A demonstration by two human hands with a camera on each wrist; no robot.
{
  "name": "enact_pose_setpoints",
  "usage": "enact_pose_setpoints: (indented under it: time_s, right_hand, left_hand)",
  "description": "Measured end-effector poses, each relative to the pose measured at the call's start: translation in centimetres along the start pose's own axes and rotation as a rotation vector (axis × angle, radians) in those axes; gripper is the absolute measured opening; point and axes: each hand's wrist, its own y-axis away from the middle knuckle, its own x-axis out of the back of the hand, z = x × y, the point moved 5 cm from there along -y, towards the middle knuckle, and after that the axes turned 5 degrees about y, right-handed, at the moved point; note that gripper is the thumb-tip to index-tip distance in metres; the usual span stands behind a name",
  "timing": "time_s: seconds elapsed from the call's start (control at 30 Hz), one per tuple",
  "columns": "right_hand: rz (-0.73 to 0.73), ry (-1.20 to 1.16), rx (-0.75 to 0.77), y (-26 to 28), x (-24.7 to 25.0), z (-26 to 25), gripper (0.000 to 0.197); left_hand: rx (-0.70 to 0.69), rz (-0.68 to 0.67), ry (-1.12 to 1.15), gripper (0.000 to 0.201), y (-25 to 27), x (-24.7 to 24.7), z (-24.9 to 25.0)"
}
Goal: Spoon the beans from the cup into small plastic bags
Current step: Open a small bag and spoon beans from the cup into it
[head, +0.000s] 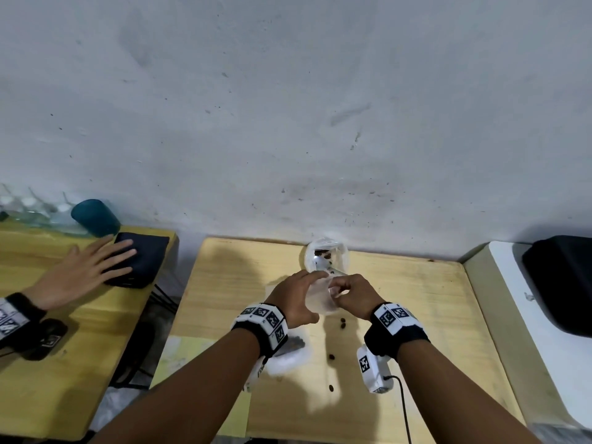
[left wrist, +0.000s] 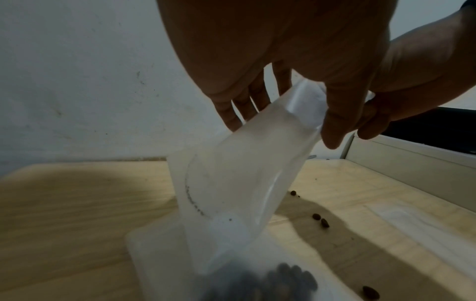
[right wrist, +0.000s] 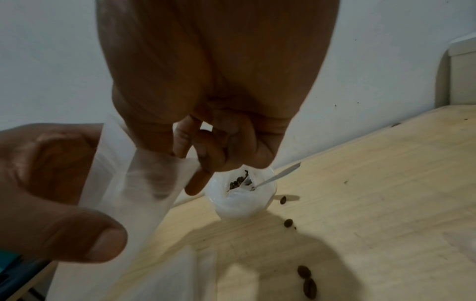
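Note:
An empty, translucent small plastic bag (head: 320,299) hangs above the wooden table (head: 416,315), held by both hands. My left hand (head: 298,296) grips its side, thumb in front and fingers (left wrist: 244,106) behind. My right hand (head: 349,294) pinches the bag's top edge (right wrist: 134,183) with curled fingers (right wrist: 206,154). Behind the hands, by the wall, stands the white cup (head: 326,254) holding brown beans (right wrist: 238,180) and a metal spoon (right wrist: 278,177). Another bag with beans (head: 293,347) lies flat under my left wrist.
Loose beans (head: 342,323) lie scattered on the table near the hands. On the left table another person's hand (head: 86,270) rests on a dark pouch (head: 144,261) beside a teal cup (head: 96,217). A white unit (head: 528,299) with a black top stands at right.

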Motion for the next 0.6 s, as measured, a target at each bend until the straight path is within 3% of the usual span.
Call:
enact_pose_setpoints:
  time_s: [0.1, 0.27, 0.4, 0.5, 0.6]
  right_hand:
    - [-0.007, -0.047, -0.022, 0.5, -0.8, -0.2, 0.041]
    - [0.029, -0.257, -0.12, 0.8, -0.2, 1.1, 0.022]
    - [0.232, -0.307, -0.22, 0.1, 2.6, 4.5, 0.009]
    - [0.302, -0.203, -0.337, -0.9, 4.3, 7.7, 0.019]
    - [0.235, -0.098, -0.44, -2.5, 5.0, 10.1, 0.04]
  left_hand:
    - [0.042, -0.015, 0.021, 0.092, 0.0, 0.0, -0.8]
    - [0.179, 0.028, 0.145, 0.082, -0.4, -0.5, -1.9]
    - [0.313, 0.098, 0.216, 0.071, -1.6, -0.2, -3.0]
    - [0.424, 0.155, 0.283, 0.071, -2.8, 0.1, -3.6]
    - [0.501, 0.174, 0.352, 0.072, -4.4, -0.3, -4.2]
